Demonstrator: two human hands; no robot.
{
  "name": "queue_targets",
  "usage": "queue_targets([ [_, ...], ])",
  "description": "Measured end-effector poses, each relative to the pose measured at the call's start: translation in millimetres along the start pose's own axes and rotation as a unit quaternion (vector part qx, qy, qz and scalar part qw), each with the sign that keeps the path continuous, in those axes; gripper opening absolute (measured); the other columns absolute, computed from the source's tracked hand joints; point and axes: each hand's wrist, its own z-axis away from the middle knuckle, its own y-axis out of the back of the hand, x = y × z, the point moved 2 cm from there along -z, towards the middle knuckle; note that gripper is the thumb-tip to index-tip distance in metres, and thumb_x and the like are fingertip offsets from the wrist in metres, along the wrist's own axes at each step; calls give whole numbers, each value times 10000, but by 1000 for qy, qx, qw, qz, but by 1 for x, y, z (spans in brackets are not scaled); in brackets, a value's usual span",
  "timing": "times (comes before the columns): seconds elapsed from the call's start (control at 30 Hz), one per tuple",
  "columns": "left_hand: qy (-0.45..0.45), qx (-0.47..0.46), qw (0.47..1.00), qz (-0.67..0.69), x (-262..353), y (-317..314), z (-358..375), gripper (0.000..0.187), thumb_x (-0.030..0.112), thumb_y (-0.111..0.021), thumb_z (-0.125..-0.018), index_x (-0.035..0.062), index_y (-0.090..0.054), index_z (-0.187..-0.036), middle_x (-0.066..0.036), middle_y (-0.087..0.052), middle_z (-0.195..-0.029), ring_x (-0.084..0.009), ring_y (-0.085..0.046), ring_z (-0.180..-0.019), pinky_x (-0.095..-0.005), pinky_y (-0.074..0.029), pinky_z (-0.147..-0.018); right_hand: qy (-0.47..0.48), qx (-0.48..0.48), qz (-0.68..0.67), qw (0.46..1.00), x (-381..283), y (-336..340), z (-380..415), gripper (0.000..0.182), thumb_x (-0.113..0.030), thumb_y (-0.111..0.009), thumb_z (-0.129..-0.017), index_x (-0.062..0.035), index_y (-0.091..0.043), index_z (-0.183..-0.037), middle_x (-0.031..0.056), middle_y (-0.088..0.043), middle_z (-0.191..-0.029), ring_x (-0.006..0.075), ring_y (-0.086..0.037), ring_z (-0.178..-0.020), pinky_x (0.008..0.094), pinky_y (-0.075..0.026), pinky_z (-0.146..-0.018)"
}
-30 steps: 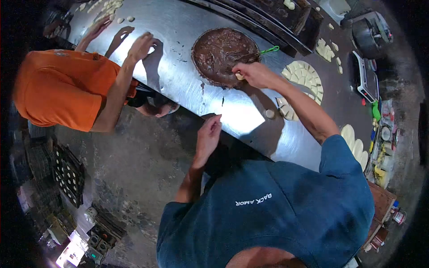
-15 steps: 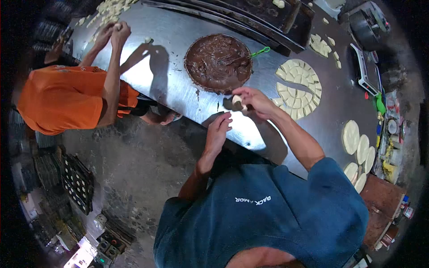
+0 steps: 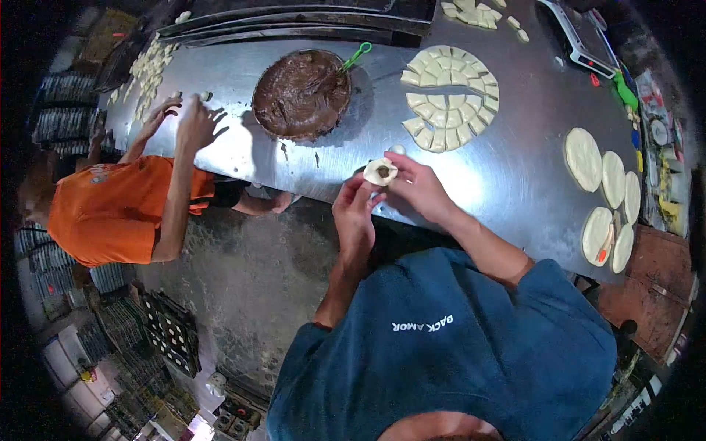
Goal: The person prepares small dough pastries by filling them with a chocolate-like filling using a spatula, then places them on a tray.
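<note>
A small flattened piece of dough [image 3: 371, 175] with a dab of brown filling in its middle is held up between my two hands at the table's near edge. My left hand [image 3: 354, 213] grips it from the left and below, fingers curled. On the other side, my right hand [image 3: 418, 184] has its fingers closed against the dough's right edge. Beyond them, to the left, stands a round bowl of brown paste [image 3: 303, 95] with a green-handled utensil [image 3: 358, 55] in it. Right of the bowl lies a dough round cut into many small pieces [image 3: 450, 99].
A co-worker in an orange shirt [image 3: 121, 209] stands at the left, hands over the table near small dough pieces [image 3: 151, 70]. Uncut dough rounds [image 3: 583, 160] lie at the right, near a scale [image 3: 581, 37]. Dark trays [image 3: 294, 26] line the back.
My hands have come together, and the dough, earlier in my right hand, is now spread between both with filling showing. The camera view has shifted. The co-worker's hands have moved apart.
</note>
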Motion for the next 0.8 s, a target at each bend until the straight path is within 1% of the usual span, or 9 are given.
queue_targets([
  [0.07,-1,-4,1000,-16,8,-10,6,167,64,-596,-891,-10,-621,-1038,-71,-634,-1001,-149,-610,-884,-275,-524,-732,233,86,330,911,-3,-8,15,465,-7,-545,-883,15,-437,-1335,163,-587,-1210,241,-633,-1005,329,-520,-856],
  [0.13,-59,-15,991,-118,19,-14,9,185,64,-603,-886,-10,-627,-1054,-62,-634,-993,-132,-605,-863,-244,-516,-707,305,107,376,868,-9,-14,16,373,-25,-570,-879,6,-536,-1249,173,-632,-1113,224,-647,-969,319,-536,-819],
  [0.23,-114,-40,979,-164,22,7,-9,146,70,-605,-881,-15,-630,-997,-80,-619,-1047,-124,-591,-879,-252,-510,-701,149,0,288,946,-22,-14,8,276,-29,-596,-859,-1,-624,-1132,184,-655,-1016,239,-665,-923,308,-546,-781],
  [0.27,-153,-80,974,-145,22,13,-17,141,74,-604,-881,-11,-625,-991,-88,-613,-1072,-126,-588,-893,-257,-509,-701,170,16,294,940,-30,-16,5,154,-124,-600,-854,-40,-672,-961,155,-658,-918,300,-648,-803,376,-515,-649],
  [0.4,133,-239,962,29,33,14,-39,199,70,-598,-879,21,-577,-1071,-105,-607,-1099,-166,-606,-936,-298,-525,-786,185,44,381,905,-55,-21,-14,118,-134,-631,-818,-29,-610,-869,115,-578,-815,304,-595,-720,373,-494,-643],
  [0.6,211,-259,940,-73,4,-1,-69,212,26,-617,-855,15,-574,-1062,-76,-625,-975,-149,-615,-876,-265,-519,-763,323,137,408,843,-29,-8,10,187,-27,-639,-769,-23,-614,-954,116,-573,-878,278,-599,-819,340,-506,-697],
  [0.7,250,-258,931,-73,-27,-37,-47,229,31,-642,-848,25,-579,-1068,-33,-614,-937,-108,-595,-835,-223,-490,-720,290,219,432,825,-10,23,36,178,-5,-638,-758,-13,-596,-931,130,-567,-901,291,-599,-817,359,-512,-691],
  [0.73,264,-281,915,-118,-39,-49,-41,247,101,-662,-851,14,-589,-1071,-70,-629,-938,-131,-596,-844,-249,-496,-734,267,255,442,817,5,41,45,171,-1,-634,-759,-10,-589,-924,138,-565,-914,302,-598,-819,371,-510,-686],
  [0.8,78,-319,837,-438,-74,-54,-65,265,158,-657,-850,-3,-609,-1056,-136,-637,-959,-226,-617,-891,-317,-501,-778,186,348,450,801,37,83,56,147,16,-641,-766,-12,-567,-891,144,-579,-886,309,-604,-808,374,-509,-682],
])
